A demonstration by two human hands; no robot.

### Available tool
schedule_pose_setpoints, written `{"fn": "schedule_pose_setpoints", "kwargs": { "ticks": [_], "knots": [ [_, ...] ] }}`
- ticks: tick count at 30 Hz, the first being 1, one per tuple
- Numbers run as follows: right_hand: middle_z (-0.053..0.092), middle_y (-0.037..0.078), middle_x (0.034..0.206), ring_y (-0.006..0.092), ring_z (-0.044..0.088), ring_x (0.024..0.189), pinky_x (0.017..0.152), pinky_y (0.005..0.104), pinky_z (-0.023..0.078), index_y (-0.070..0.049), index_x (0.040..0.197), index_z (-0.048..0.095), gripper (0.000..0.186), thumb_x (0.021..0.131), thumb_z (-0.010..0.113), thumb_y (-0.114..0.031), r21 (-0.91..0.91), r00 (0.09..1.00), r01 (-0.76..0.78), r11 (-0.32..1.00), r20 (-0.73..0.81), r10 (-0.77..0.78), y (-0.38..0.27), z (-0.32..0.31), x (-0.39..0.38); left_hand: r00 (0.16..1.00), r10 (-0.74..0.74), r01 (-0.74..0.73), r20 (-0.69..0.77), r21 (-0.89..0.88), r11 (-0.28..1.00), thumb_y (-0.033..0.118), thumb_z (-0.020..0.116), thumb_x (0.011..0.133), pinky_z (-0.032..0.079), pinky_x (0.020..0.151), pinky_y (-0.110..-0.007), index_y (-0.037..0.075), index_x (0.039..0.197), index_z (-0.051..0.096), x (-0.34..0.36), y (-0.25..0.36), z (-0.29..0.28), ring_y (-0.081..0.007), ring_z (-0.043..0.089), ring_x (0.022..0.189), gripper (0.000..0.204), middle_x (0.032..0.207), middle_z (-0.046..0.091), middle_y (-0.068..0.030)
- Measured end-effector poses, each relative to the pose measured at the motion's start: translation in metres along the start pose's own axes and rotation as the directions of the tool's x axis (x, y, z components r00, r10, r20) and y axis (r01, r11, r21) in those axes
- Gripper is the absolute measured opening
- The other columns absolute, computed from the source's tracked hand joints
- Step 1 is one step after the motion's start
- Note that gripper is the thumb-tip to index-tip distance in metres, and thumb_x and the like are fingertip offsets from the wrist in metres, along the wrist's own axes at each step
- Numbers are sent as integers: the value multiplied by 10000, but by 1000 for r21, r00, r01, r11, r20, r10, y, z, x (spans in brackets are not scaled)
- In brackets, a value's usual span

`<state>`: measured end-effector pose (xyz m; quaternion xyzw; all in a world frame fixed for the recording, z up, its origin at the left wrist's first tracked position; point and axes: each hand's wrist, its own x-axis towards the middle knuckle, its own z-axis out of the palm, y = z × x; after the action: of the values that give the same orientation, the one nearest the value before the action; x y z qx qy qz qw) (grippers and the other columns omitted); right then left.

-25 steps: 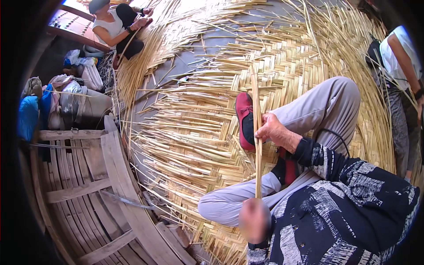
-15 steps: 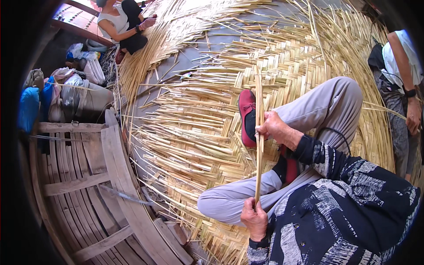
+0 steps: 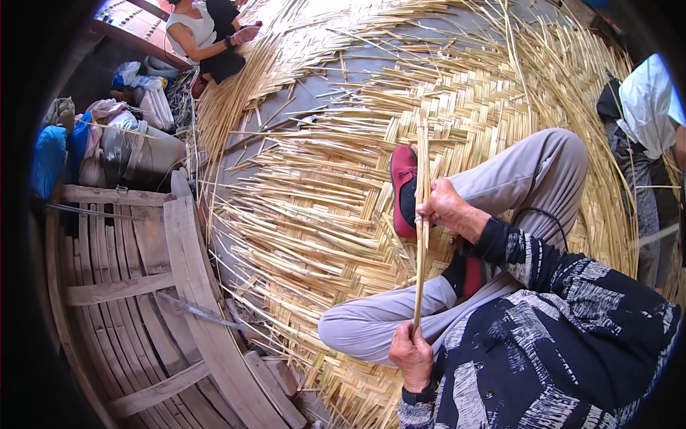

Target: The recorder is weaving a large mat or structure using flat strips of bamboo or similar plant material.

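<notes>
Spreading under the seated person is a huge woven bamboo mat (image 3: 343, 214), a wooden frame (image 3: 143, 286) beside it. Since a moment ago the bamboo strip (image 3: 421, 214) has swung nearly upright, so it looks readied for handling. Right hand (image 3: 446, 209) is closed around its middle; left hand (image 3: 412, 355) pinches its lower end, over the knees.

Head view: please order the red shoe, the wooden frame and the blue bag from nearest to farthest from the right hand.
Measured from the right hand, which grips a bamboo strip:
1. Red shoe: just to its left, beside the strip.
2. Wooden frame: lower left, beyond the woven mat's edge.
3. Blue bag: far left, among the bundles.
</notes>
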<state>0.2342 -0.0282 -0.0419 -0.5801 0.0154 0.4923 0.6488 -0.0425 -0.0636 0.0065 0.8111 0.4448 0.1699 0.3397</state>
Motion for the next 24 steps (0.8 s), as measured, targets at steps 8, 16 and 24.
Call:
{"fn": "schedule_pose_setpoints", "kwargs": {
  "ticks": [8, 16, 24],
  "knots": [
    [522, 110, 611, 223, 582, 503, 389, 300, 462, 11, 775, 501, 168, 698, 553, 150, 72, 997, -14, 997, 82, 8, -10, 0, -3, 949, -273, 310, 156, -328, 892, -52, 608, 730, 405, 538, -199, 19, 822, 527, 1, -10, -6, -59, 498, 585, 141, 669, 542, 1],
    [535, 74, 583, 167, 553, 493, 474, 318, 509, 15, 699, 545, 154, 662, 550, 164, 53, 985, 145, 988, 84, -149, 6, -4, 8, 910, -302, 408, 285, -478, 778, -72, 595, 742, 430, 570, -168, 15, 838, 512, 1, -14, -4, -43, 520, 604, 153, 709, 562, 2],
    [566, 22, 571, 119, 537, 481, 416, 254, 421, -42, 679, 562, 80, 727, 561, 22, -293, 855, 513, 807, 256, -451, 18, -21, 16, 841, -323, 539, 435, -608, 583, -64, 603, 741, 435, 579, -169, 10, 865, 519, 12, 1, -13, -47, 528, 616, 167, 717, 570, -6]
  ]
}}
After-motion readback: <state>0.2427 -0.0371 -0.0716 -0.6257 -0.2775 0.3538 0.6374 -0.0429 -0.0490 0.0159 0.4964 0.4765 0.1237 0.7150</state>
